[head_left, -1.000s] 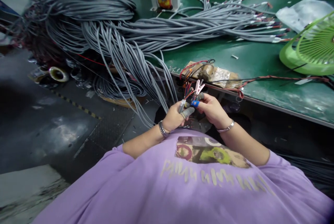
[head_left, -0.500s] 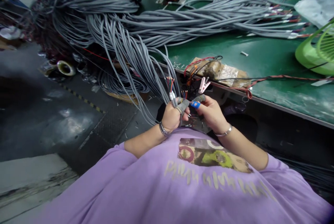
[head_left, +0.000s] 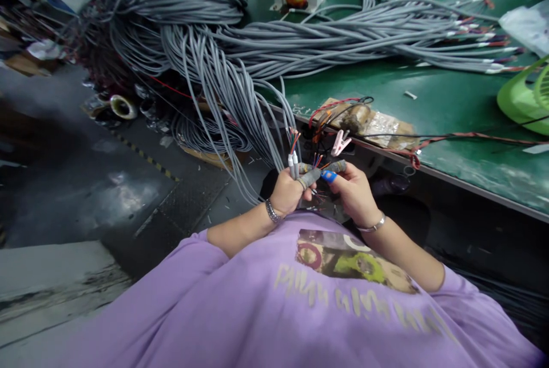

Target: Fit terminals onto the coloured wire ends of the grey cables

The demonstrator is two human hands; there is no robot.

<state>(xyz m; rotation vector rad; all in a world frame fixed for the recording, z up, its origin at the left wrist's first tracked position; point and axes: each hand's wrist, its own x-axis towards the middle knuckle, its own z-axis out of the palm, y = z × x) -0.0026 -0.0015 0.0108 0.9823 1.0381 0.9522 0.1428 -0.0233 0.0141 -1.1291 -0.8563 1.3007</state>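
Observation:
My left hand (head_left: 289,191) is closed round grey cables (head_left: 295,169) whose white-banded ends stand up above the fist. Thin coloured wires (head_left: 294,138) fan out from those ends. Grey covers wrap its thumb and forefinger. My right hand (head_left: 351,190) meets it, thumb and forefinger pinched on the thin wires (head_left: 318,160) of a cable end. A blue wrap (head_left: 329,176) sits on the right thumb and a grey cover on the forefinger. Below the fingers, more loose wire ends show, partly hidden.
Long bundles of grey cable (head_left: 300,42) lie across the green table (head_left: 463,99) and hang over its edge at left. A pink clip (head_left: 341,143) and taped cardboard (head_left: 377,122) sit at the edge. A green plastic fan (head_left: 523,96) stands right.
The whole view has shifted, so hands and table appear slightly further right. My right fingers have opened out a little along the wires; both hands stay together at the cable ends.

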